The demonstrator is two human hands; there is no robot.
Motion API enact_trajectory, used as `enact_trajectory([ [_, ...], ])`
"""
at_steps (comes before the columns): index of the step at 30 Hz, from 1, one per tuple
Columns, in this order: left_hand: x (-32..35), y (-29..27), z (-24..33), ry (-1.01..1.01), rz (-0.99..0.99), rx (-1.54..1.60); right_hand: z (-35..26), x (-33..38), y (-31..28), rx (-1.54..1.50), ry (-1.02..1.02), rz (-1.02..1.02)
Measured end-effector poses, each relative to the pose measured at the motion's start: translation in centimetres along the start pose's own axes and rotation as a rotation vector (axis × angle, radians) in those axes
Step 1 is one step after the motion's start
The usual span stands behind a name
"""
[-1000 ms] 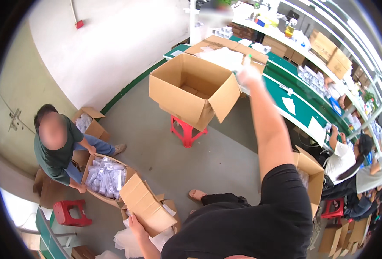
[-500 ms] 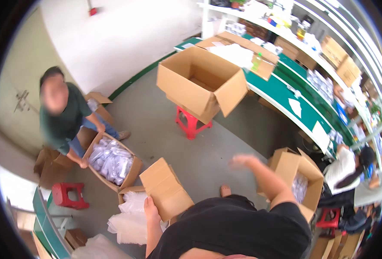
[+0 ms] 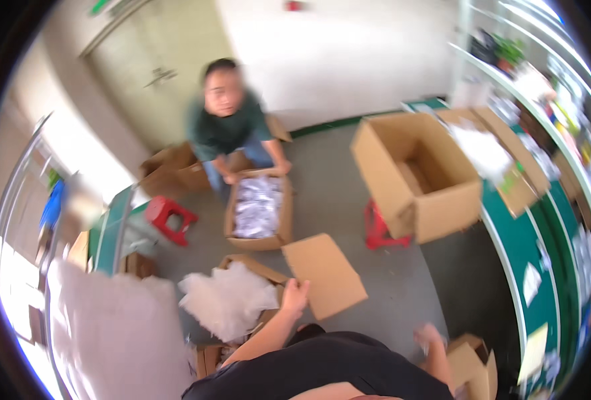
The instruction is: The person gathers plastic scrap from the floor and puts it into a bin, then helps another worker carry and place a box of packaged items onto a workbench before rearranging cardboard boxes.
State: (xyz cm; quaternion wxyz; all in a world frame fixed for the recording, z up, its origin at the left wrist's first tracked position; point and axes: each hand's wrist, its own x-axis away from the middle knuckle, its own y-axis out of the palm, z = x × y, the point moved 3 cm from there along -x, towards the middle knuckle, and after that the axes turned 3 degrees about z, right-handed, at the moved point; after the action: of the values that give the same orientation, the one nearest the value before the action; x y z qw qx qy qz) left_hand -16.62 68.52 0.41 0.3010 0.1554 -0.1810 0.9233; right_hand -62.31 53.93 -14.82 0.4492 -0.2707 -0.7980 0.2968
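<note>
My left hand (image 3: 295, 297) is closed on the left edge of a flat brown cardboard sheet (image 3: 327, 275), held tilted in front of me. To the right, my right hand (image 3: 430, 338) hangs low above the floor near a carton (image 3: 472, 365). Motion blurs its fingers, and no object shows in it. Just left of the sheet, crumpled translucent plastic bags (image 3: 225, 297) spill over an open carton. Beyond it, a co-worker (image 3: 232, 120) in a dark green top bends and grips a carton (image 3: 229, 220) filled with clear-wrapped items (image 3: 258, 207).
A large open carton (image 3: 385, 150) rests on a red stool (image 3: 377, 230) at the right. Behind it curves a green workbench (image 3: 505, 237) under shelves. Another red stool (image 3: 169, 220) stands at the left, beyond a big pale plastic-covered bundle (image 3: 115, 327).
My view has swung left, so the room appears shifted right. My right hand has dropped from its outstretched position. The cardboard sheet stays in my left hand.
</note>
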Motion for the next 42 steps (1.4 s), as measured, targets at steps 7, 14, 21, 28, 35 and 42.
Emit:
enact_trajectory([
  [7,-4.3,3.1,1.1,0.046,-0.057,0.066,-2.1,-11.7,-19.9,-0.93,0.283,0.533],
  [14,-14.3,9.9,1.3,0.028,-0.099,0.108,-14.2,-21.2,-35.5,-1.056,0.424,0.638],
  [21,-26.4,17.6,9.4,0.057,-0.174,0.077,-8.5,-31.6,-34.0,-1.053,0.461,0.513],
  [28,-33.5,20.3,18.1,0.184,-0.029,0.1,-2.0,-17.3,-26.6,-0.987,0.497,0.374],
  [35,-34.2,18.7,20.9,0.232,-0.163,-0.03,3.0,2.3,-12.9,-0.792,0.484,0.334],
  [42,-30.1,23.2,19.9,0.381,-0.272,-0.108,-1.7,6.1,-9.9,-1.821,0.967,0.573],
])
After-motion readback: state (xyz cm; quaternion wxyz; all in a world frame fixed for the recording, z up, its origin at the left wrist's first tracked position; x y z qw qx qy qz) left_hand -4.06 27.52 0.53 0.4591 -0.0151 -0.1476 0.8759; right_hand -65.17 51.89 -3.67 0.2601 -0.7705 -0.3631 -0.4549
